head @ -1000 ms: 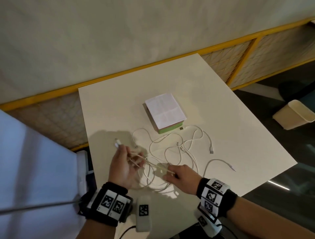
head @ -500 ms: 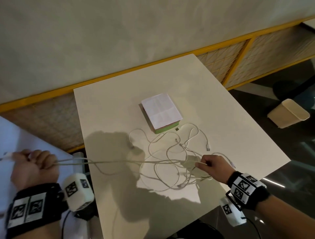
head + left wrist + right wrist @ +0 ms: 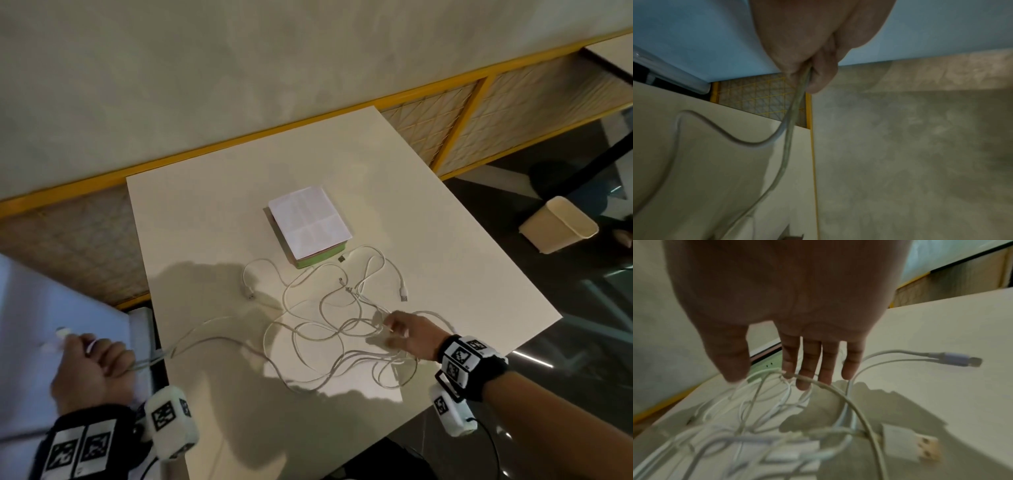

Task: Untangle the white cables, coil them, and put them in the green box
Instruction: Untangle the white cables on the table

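Note:
Several white cables (image 3: 329, 337) lie tangled on the white table (image 3: 205, 222), just in front of the green box (image 3: 322, 261), which has a white printed sheet (image 3: 310, 222) on top. My left hand (image 3: 92, 366) is off the table's left edge and grips two strands of cable (image 3: 789, 129) in a fist, with a plug end (image 3: 63, 331) sticking out past the knuckles. The strands run slack across the table into the tangle. My right hand (image 3: 399, 332) hovers over the tangle's right side with its fingers (image 3: 809, 366) straight, the tips touching a strand.
A lilac-collared plug (image 3: 960, 360) and a USB plug (image 3: 920, 449) lie right of my right hand. A beige bin (image 3: 558, 224) stands on the floor to the right. A yellow-framed mesh rail (image 3: 445, 123) runs behind the table, and a pale blue-white surface (image 3: 27, 325) is on the left.
The cable that was stretched taut between my hands now lies slack on the table. My right hand has let go of its pinch and straightened its fingers. My left hand still grips the cable.

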The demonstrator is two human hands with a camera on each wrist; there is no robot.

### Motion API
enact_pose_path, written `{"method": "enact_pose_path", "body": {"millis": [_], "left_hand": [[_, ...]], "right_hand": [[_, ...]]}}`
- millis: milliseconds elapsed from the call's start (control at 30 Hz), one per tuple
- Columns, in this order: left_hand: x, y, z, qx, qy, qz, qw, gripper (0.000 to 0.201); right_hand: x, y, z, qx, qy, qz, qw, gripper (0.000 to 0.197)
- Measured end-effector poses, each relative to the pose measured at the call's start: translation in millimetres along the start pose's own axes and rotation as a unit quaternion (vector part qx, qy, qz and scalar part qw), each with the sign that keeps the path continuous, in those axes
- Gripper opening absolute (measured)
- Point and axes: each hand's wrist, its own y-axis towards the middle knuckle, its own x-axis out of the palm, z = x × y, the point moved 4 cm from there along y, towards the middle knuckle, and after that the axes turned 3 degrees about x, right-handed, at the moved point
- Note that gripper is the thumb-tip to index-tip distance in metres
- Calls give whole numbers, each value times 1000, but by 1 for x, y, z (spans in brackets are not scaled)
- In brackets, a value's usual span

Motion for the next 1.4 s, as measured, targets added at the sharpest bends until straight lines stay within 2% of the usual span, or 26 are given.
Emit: {"method": "enact_pose_path", "body": {"millis": [33, 67, 133, 267, 333, 533, 767, 833, 900, 933, 1000, 1067, 1133, 1267, 1333, 1400], "left_hand": [[6, -1, -14, -42, 10, 21, 999, 28], [0, 4, -23, -55, 3, 60, 997, 31], [-2, 7, -32, -65, -8, 80, 995, 46], [12, 1, -55, -60, -20, 100, 993, 46], [17, 1, -57, -63, -21, 103, 992, 43], [24, 11, -57, -64, -16, 103, 992, 40], [43, 20, -66, -78, -7, 90, 993, 40], [50, 18, -71, -86, 0, 93, 992, 38], [62, 14, -75, -88, 20, 86, 992, 36], [66, 10, -77, -89, 32, 83, 992, 35], [78, 2, -83, -95, 51, 72, 992, 32], [92, -10, -90, -102, 71, 48, 991, 26], [112, -29, -99, -113, 98, 6, 989, 22], [152, -63, -113, -107, 158, -82, 978, 27], [157, -68, -115, -95, 163, -94, 977, 34], [152, -67, -114, -89, 151, -86, 981, 32]], "right_hand": [[-6, 4, -6, -5, 46, 32, 998, 23], [-12, 9, -11, -9, 70, 72, 995, 23], [-19, 21, -25, -9, 48, 123, 991, 20], [1, 52, -48, 14, -98, 58, 993, 27], [6, 60, -51, 43, -147, 67, 986, 30], [5, 75, -37, 81, -91, 150, 981, 41], [9, 86, -25, 103, -168, 127, 972, 30], [5, 80, -31, 72, -103, 160, 979, 24], [1, 68, -42, 13, 82, 202, 976, 14], [0, 60, -51, -17, 197, 201, 959, 10], [-1, 43, -73, -68, 391, 164, 903, 16], [-3, 26, -101, -117, 478, 121, 862, 19], [-3, 8, -130, -165, 466, 103, 863, 19], [19, -21, -174, -249, 340, 85, 903, 21], [36, -29, -184, -273, 291, 93, 912, 20], [45, -32, -181, -274, 262, 108, 919, 19]]}}
